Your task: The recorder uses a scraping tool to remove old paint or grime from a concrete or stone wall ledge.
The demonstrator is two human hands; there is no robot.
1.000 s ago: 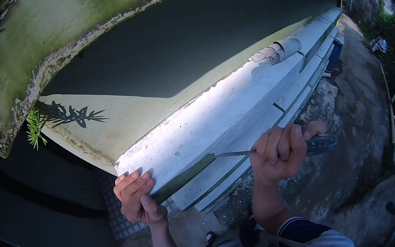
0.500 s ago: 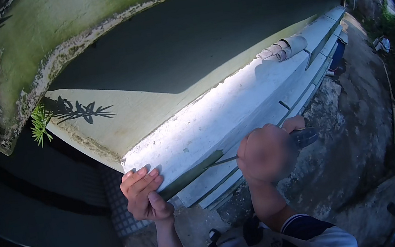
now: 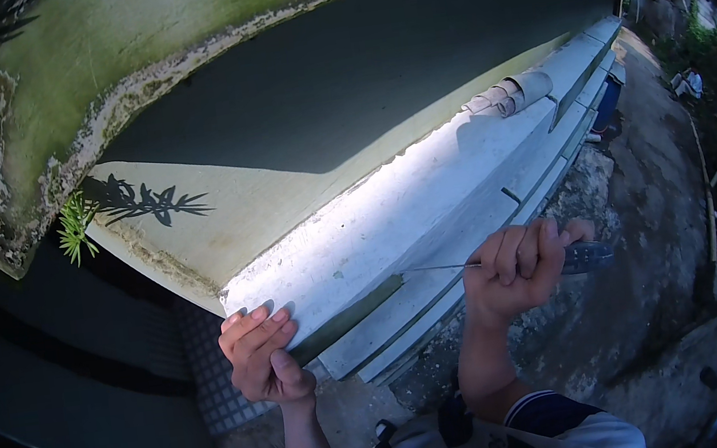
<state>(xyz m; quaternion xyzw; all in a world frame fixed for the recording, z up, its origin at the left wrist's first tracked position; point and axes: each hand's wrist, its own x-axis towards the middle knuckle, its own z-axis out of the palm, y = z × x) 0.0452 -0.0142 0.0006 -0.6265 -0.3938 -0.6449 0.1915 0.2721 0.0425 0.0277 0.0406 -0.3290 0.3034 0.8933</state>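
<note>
My left hand (image 3: 260,352) grips the near-left corner of a white painted ledge (image 3: 335,249), its fingers over the top and its thumb lower down on the front. Along the ledge's front face runs a dark green strip (image 3: 348,322). Off to the right, my right hand (image 3: 517,272) is closed around a thin-bladed tool, whose dark handle (image 3: 588,257) sticks out on the right. The narrow blade (image 3: 436,268) points left, its tip at or very near the strip's right end. Whether the tip touches is too fine to tell, as is the tool's exact kind.
A rolled grey-beige sheet (image 3: 508,96) lies farther along the ledge. Stepped white courses (image 3: 381,333) sit below it. Overhead hangs a mossy, curved concrete slab (image 3: 174,32). A small green plant (image 3: 75,227) grows at the left; rough ground (image 3: 645,225) lies to the right.
My right hand has moved to the right with the tool, drawing the blade along with it. My left hand stays at the ledge's corner.
</note>
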